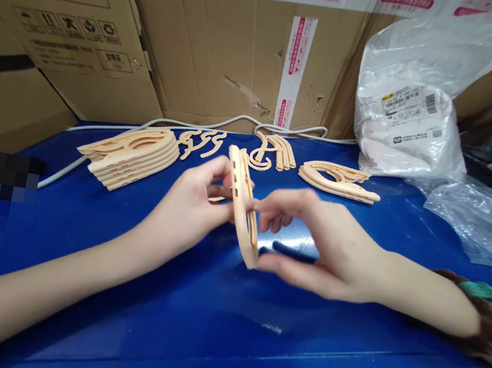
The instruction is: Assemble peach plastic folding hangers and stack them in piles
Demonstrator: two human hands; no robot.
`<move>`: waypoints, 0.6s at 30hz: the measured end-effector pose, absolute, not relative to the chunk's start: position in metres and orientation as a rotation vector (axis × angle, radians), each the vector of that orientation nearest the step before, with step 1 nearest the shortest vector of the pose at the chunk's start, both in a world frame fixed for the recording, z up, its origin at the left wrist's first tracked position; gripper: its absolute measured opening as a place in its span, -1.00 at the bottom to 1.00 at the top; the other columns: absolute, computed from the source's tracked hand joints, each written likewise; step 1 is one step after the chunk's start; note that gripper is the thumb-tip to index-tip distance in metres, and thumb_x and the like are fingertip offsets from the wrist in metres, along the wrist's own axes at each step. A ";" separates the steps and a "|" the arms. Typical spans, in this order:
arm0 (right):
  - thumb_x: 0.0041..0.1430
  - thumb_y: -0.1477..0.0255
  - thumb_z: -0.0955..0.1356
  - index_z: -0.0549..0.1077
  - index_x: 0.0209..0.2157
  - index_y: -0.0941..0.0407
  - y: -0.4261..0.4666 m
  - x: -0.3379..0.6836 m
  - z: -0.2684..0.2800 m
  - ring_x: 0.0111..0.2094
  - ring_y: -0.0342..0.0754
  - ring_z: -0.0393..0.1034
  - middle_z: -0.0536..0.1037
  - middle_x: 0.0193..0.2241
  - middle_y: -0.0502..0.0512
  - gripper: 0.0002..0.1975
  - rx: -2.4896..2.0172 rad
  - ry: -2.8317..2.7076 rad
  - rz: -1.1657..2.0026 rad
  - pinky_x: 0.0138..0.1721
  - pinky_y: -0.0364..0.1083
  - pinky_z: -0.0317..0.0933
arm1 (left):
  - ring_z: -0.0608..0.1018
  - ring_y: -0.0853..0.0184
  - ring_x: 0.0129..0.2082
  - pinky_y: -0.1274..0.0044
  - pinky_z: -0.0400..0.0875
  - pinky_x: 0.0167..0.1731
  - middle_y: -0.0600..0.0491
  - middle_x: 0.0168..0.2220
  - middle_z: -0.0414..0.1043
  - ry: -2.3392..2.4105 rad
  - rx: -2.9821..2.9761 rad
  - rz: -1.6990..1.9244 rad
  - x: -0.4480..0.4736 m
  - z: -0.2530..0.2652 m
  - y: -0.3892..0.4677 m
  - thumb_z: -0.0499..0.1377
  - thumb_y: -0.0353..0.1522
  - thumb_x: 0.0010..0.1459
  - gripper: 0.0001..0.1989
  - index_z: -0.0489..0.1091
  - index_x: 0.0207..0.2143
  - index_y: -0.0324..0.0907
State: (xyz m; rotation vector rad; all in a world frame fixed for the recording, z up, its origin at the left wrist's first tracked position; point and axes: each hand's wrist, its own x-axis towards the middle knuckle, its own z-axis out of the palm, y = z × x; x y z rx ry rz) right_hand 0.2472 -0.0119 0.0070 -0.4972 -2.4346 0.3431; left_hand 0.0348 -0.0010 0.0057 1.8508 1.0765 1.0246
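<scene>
A beige plastic folding hanger (244, 222) is held up on edge above the blue table, its slotted side showing. My left hand (199, 195) grips its upper part between thumb and fingers. My right hand (330, 246) is at its right side, index fingertip against the middle and thumb at the lower end. Behind my left hand lies a stack of folded hangers (131, 157). Several small curved hooks (208, 142) lie near the back, with loose hanger arms (282, 154) beside them. More hanger pieces (339, 180) rest behind my right hand.
Cardboard boxes (232, 48) stand along the back and left of the blue table (146, 319). A white cable (233, 119) runs along the back edge. A labelled plastic bag (409, 124) stands back right, with clear plastic film (487, 220) in front of it.
</scene>
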 end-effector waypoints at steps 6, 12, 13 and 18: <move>0.32 0.25 0.29 0.38 0.00 0.19 0.010 0.248 0.000 0.01 0.04 0.37 0.48 0.00 0.23 -0.65 -0.738 -2.555 0.220 0.06 0.02 0.24 | 0.58 0.30 -0.32 0.54 0.53 -0.46 0.02 -0.20 0.47 1.207 1.792 1.229 0.021 0.018 0.024 0.31 -0.35 0.06 -0.73 0.28 -0.24 -0.14; 0.37 0.19 0.22 0.23 0.26 0.22 0.025 0.232 -0.003 0.28 0.14 0.16 0.21 0.31 0.33 -0.44 -0.689 -2.732 0.178 0.25 0.18 0.06 | 0.58 0.26 -0.29 0.49 0.54 -0.42 0.02 -0.22 0.47 1.238 1.809 1.234 0.008 0.016 0.044 0.32 -0.24 0.07 -0.69 0.25 -0.26 -0.12; 0.38 0.21 0.21 0.23 0.26 0.22 0.028 0.229 -0.003 0.27 0.14 0.17 0.23 0.30 0.33 -0.46 -0.696 -2.741 0.173 0.24 0.19 0.08 | 0.58 0.27 -0.33 0.50 0.53 -0.47 0.02 -0.23 0.46 1.232 1.810 1.224 0.007 0.016 0.044 0.33 -0.22 0.06 -0.67 0.24 -0.26 -0.11; 0.36 0.42 0.24 0.48 -0.01 0.20 0.045 0.220 -0.001 0.00 0.05 0.43 0.54 -0.01 0.25 -0.71 -0.723 -2.724 0.128 0.05 0.07 0.26 | 0.56 0.34 -0.43 0.55 0.45 -0.57 0.03 -0.26 0.49 1.203 1.888 1.170 0.004 0.016 0.044 0.31 -0.17 0.08 -0.66 0.20 -0.33 -0.11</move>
